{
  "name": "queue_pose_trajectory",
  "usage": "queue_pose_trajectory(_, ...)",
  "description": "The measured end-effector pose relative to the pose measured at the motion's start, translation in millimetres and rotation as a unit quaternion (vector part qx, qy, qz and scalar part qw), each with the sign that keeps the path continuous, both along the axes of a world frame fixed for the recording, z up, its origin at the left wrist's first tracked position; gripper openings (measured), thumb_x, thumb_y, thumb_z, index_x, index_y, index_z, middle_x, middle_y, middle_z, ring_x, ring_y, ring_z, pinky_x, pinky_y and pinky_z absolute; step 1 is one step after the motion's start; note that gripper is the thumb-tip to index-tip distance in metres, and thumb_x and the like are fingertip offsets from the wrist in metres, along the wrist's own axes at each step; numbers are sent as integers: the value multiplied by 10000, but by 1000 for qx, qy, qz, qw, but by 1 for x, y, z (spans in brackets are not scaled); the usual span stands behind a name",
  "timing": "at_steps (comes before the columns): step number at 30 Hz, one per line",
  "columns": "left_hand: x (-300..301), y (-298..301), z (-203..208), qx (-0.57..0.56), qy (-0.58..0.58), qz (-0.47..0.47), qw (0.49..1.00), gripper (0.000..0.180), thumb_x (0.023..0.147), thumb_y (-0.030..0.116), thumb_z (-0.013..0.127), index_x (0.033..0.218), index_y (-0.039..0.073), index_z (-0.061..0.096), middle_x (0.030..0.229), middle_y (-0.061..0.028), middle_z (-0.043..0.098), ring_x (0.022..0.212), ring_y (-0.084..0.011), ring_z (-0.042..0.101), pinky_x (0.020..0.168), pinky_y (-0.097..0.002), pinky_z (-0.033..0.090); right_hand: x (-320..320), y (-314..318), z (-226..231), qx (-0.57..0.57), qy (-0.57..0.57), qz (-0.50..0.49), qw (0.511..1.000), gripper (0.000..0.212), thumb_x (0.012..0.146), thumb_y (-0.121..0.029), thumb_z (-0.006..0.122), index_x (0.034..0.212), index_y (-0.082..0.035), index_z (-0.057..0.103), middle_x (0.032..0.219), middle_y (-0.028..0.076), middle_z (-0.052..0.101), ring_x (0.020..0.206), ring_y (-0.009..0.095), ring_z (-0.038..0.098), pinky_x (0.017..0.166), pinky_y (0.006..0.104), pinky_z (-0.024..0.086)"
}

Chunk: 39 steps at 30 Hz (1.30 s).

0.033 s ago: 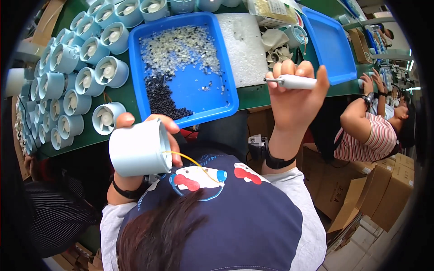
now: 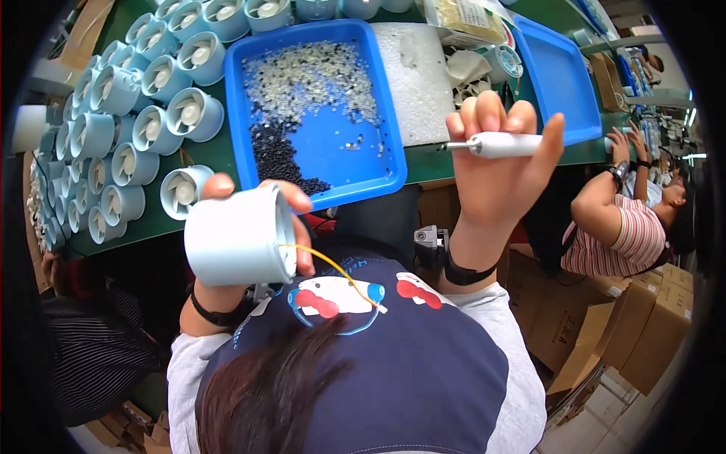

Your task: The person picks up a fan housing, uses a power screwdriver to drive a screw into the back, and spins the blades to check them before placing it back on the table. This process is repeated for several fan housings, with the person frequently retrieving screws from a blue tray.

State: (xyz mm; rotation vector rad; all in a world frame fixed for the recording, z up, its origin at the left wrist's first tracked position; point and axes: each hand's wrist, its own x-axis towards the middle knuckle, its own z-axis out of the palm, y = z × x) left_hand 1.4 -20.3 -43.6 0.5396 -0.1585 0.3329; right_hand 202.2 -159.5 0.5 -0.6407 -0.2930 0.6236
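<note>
My left hand (image 2: 299,200) is closed round a light-blue fan housing (image 2: 231,238), held tilted on its side in front of my chest. A yellow wire (image 2: 325,259) trails out of its right-hand end and hangs over my shirt. Raised to the right, my right hand (image 2: 495,178) grips a white pen-shaped tool (image 2: 508,144) with a thin metal tip pointing left. The fingers curl behind the tool and the thumb stands up at its far end. The housing and the tool are well apart. Between and beyond the hands lies a blue tray (image 2: 325,163) of small clear and black pieces.
Many fan housings (image 2: 195,113) with white blades crowd the table's left side. A white foam slab (image 2: 412,91) lies right of the tray, then a clear bag (image 2: 465,23) and an empty blue tray (image 2: 556,76). A co-worker (image 2: 616,219) sits at the right, near cardboard boxes (image 2: 650,325).
The housing in my left hand has shifted slightly up and right. My right hand and the tool have moved a little to the right. Table things appear slightly further right in the view.
</note>
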Motion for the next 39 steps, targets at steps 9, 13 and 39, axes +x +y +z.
queue_pose_trajectory(9,25,-19,9,-173,-69,-62,981,505,824,285,553,1262,326,304,1271,-238,318,786,-435,561,625,-453,514,-43,35,42,217,-190,213,934,378,885,-385,402,613,-123,401,553,-5,400,562,121,396,615,283,422)
queue_pose_trajectory(13,23,-24,6,-235,-100,-55,965,497,829,285,549,1257,325,298,1288,-203,315,801,-436,556,641,-452,512,-60,44,38,279,-175,165,930,345,885,-326,414,606,-124,394,521,-5,399,488,103,389,498,240,429)
queue_pose_trajectory(39,29,-22,21,-61,-127,-56,988,539,821,138,552,1270,245,273,1311,-165,312,1034,-323,476,797,-376,460,-57,59,39,477,-239,215,818,299,850,-190,333,560,-119,320,471,11,413,377,77,356,364,199,308)
